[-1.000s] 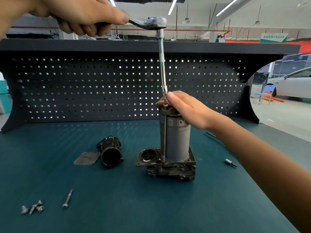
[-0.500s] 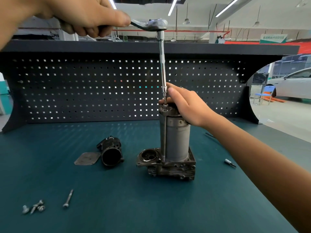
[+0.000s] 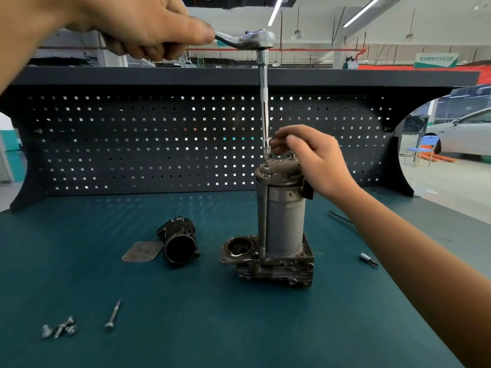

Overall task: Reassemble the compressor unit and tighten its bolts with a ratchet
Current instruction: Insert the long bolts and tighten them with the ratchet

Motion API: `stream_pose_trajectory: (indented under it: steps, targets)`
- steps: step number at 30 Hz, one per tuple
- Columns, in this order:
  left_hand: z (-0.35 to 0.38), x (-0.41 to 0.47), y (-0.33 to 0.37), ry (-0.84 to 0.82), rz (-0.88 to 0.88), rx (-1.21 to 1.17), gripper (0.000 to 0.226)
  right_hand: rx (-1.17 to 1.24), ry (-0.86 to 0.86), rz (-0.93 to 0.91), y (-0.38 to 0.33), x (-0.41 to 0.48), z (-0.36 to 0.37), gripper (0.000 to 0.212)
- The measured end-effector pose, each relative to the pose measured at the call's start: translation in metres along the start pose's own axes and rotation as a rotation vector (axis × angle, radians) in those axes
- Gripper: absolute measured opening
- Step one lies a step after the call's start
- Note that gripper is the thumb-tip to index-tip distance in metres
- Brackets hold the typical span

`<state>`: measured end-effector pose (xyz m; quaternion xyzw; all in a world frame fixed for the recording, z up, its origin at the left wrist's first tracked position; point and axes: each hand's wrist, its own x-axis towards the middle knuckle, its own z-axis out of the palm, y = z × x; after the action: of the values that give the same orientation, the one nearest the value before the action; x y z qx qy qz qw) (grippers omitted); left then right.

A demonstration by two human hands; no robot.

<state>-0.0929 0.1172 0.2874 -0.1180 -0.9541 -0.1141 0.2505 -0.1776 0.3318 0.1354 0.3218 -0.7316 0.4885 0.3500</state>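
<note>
Compressor unit (image 3: pixel 284 221) upright; cover plate (image 3: pixel 142 251), loose bolts (image 3: pixel 59 329) left.

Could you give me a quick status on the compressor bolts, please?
Left hand grips the ratchet, extension upright on a top bolt of the compressor unit. Right hand beside the extension's lower end, contact unclear. Nothing blocks the handle.

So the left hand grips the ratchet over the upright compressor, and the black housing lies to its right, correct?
Not quite: in the head view the black housing lies left of the compressor, beside the flat plate. The left hand does grip the ratchet.
</note>
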Motion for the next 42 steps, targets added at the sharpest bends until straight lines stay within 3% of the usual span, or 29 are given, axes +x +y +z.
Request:
stream_pose_trajectory:
  steps: [3, 6, 8, 11, 14, 19, 28, 33, 42]
  targets:
    - [0.004, -0.001, 0.005, 0.013, -0.016, -0.048, 0.050, -0.096, 0.047, 0.017, 0.012, -0.014, -0.008, 0.030]
    - [0.007, -0.003, 0.009, 0.023, -0.050, -0.095, 0.049, -0.096, 0.216, 0.135, 0.021, -0.033, -0.009, 0.030]
    - [0.008, -0.003, 0.010, 0.004, -0.060, -0.063, 0.052, 0.071, 0.257, 0.380, 0.022, -0.041, -0.005, 0.036]
    - [0.009, -0.003, 0.011, 0.003, -0.089, -0.094, 0.052, 0.406, 0.155, 0.705, 0.021, -0.045, 0.005, 0.044]
    - [0.009, -0.002, 0.010, 0.026, -0.100, -0.132, 0.048, 0.594, 0.160, 0.806, 0.017, -0.043, 0.013, 0.022]
    - [0.008, -0.001, 0.003, 0.084, -0.070, -0.152, 0.043, 0.681, 0.234, 0.801, 0.012, -0.036, 0.015, 0.015]
    - [0.004, 0.002, -0.008, -0.008, -0.022, -0.063, 0.056, 0.616, 0.228, 0.744, 0.014, -0.033, 0.017, 0.015]
    - [0.003, 0.004, -0.009, -0.006, 0.001, -0.040, 0.058, 0.600, 0.175, 0.762, 0.014, -0.033, 0.019, 0.063]
    - [0.004, 0.004, -0.011, 0.002, -0.018, -0.036, 0.056, 0.786, 0.248, 0.739, 0.012, -0.032, 0.016, 0.063]
